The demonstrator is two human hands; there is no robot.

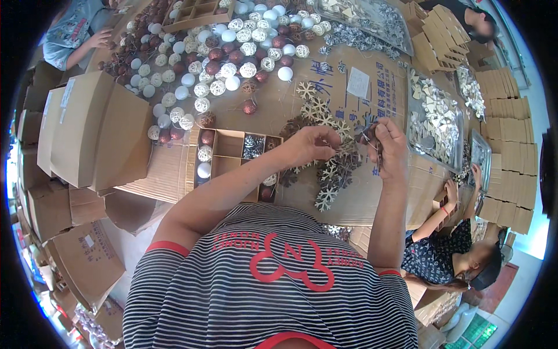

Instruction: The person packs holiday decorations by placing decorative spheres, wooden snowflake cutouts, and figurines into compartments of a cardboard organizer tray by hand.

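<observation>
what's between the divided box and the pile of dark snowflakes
In the head view, the left hand and its forearm cross between the divided box and the dark snowflakes.

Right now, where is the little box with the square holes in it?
In the head view, the divided cardboard box sits left of centre on the table, just left of the left hand, below the heap of ball ornaments.

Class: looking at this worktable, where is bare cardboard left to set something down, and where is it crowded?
Bare cardboard lies between the ball ornaments and the snowflake pile, around the small white card. It is crowded at the ball heap, the divided box and both hands.
</observation>
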